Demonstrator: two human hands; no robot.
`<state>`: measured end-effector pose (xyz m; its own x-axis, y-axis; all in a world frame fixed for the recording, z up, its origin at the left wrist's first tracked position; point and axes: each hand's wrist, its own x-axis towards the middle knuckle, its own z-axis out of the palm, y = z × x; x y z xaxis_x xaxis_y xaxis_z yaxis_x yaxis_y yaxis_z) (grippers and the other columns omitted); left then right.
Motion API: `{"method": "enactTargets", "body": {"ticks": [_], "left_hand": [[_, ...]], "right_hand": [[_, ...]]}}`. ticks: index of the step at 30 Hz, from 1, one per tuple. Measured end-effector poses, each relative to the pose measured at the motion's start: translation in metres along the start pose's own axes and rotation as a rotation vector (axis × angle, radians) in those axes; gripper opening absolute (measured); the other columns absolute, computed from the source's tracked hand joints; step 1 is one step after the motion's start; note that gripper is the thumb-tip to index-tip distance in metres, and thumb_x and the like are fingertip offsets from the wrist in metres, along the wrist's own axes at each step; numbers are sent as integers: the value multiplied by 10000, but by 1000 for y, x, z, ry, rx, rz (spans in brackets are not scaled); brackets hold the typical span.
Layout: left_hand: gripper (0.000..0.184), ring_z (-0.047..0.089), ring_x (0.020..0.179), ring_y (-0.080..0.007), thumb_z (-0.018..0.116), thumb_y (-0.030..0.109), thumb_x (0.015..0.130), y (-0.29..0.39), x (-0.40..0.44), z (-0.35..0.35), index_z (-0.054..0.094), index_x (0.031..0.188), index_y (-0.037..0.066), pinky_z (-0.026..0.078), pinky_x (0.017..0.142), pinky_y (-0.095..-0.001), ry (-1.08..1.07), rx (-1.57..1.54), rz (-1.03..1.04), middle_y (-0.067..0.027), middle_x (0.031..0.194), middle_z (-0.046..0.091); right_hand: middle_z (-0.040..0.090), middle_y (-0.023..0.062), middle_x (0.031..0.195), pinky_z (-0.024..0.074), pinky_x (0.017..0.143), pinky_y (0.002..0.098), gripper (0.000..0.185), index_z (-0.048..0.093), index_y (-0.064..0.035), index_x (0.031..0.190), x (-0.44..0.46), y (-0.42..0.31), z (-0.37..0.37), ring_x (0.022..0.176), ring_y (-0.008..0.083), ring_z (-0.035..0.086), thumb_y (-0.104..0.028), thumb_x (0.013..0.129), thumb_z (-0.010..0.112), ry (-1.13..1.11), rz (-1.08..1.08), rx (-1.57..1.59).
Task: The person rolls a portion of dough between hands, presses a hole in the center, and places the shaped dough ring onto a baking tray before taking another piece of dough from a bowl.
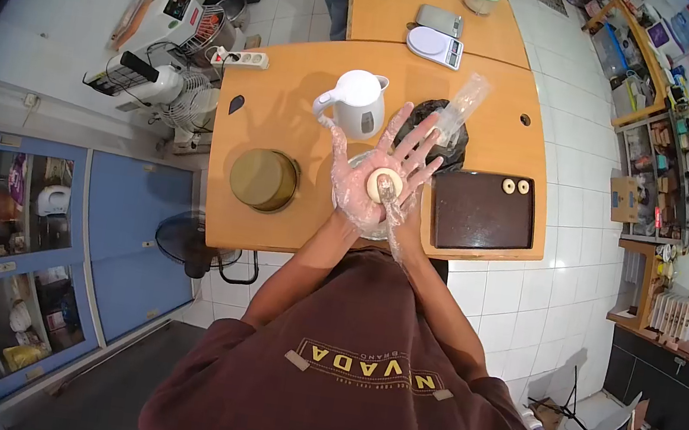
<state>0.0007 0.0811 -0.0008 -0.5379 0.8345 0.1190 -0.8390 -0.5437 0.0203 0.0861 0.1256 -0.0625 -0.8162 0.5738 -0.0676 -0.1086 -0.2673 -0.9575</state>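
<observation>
Near the centre of the frame we see the left hand palm up, its fingers spread well apart and whitened, with a pale round of dough lying on the palm. We see the right hand come against it from the right, one fingertip touching the dough; whether its other fingers are together or apart, we cannot tell. Below the hands we make out part of a clear bowl on the tabletop. Right of them we find a dark tray with two dough rings in its upper right corner. Above the hands we see a white kettle and a black bag; to the left, a round tin.
</observation>
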Motion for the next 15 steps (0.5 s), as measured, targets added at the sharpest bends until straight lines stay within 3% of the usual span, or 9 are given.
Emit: {"method": "enactTargets", "body": {"ticks": [7,11,15], "left_hand": [[1106,95,1603,-344,352,899,884,2,2,-8,158,1672,148,120,1299,-565,-4,-27,35,-191,1728,105],[1093,131,1598,-328,333,911,879,-1,0,-1,159,1676,183,128,1302,-531,0,13,10,-183,1724,139],[1138,93,1602,-348,332,936,852,-2,1,0,122,1680,184,102,1305,-547,-42,-6,-36,-193,1728,96]], "right_hand": [[151,204,1696,284,1241,441,968,1,-11,1650,8,15,-8,1557,315,228,-446,1039,613,34,-98,-225],[133,179,1712,276,1249,463,955,15,-63,1667,1,2,-4,1565,321,221,-611,1046,490,-2,69,-24],[122,177,1715,276,1256,474,958,31,-71,1669,-1,7,-2,1568,331,218,-610,1038,510,15,102,67]]}}
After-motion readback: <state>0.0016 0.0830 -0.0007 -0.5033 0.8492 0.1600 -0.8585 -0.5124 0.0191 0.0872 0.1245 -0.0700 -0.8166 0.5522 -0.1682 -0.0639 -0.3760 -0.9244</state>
